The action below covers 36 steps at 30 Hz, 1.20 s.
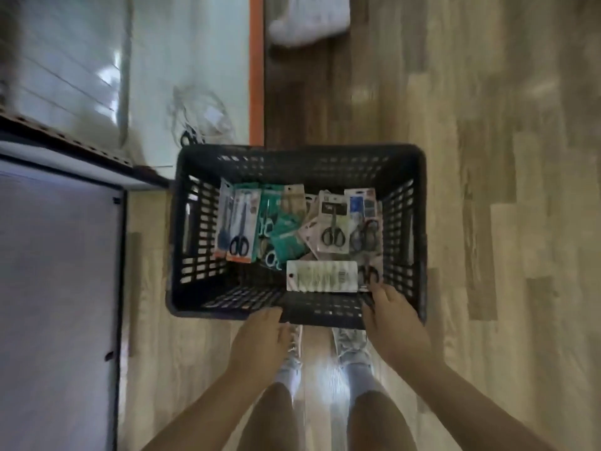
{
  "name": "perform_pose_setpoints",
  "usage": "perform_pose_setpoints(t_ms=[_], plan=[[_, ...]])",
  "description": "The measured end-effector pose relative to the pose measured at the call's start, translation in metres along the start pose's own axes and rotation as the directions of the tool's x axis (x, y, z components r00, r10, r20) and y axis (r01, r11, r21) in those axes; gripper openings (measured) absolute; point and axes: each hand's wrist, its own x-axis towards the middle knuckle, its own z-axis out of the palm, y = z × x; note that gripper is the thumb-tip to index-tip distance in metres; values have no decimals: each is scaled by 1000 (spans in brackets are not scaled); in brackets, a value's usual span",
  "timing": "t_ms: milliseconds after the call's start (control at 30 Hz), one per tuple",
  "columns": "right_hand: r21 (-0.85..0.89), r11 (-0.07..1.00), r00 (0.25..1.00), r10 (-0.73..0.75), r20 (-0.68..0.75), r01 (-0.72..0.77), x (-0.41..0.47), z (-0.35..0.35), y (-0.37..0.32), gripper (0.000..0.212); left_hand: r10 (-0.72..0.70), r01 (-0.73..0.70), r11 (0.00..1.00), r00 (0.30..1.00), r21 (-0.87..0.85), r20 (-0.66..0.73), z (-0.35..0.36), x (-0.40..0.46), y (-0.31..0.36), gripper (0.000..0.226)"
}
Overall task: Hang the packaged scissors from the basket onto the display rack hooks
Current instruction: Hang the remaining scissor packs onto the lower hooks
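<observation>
Wood floor (455, 157), black slatted basket (403, 222), carded packaged scissors (240, 229) inside

one basket (419, 222), roughly eight scissor packs (240, 227), two hands (260, 340)

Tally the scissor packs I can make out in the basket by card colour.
Blurry and overlapping, so approximate:
Orange-trimmed packs: 2
Teal packs: 2
Pink or pale packs with black scissors: 3
White pack lying face down: 1
Total: 8
</observation>
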Motion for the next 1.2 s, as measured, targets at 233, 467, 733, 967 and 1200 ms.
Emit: perform_pose_setpoints(t_ms=[233,467,733,967,1200], plan=[[5,1000,993,5,-122,-5,98,74,26,35,69,-62,992,996,109,-56,50,126,-30,15],[90,995,947,66,-315,-39,205,93,44,38,164,-166,986,976,-4,-141,70,236,-8,28],[97,988,935,149,-323,-124,307,81,64,44,307,-291,951,931,105,-196,106,336,20,39],[53,987,931,162,-327,-153,326,84,63,48,212,-173,965,958,198,-194,125,368,25,78],[66,992,927,128,-353,-112,322,73,59,39,112,-152,942,983,-300,-147,104,368,17,35]])
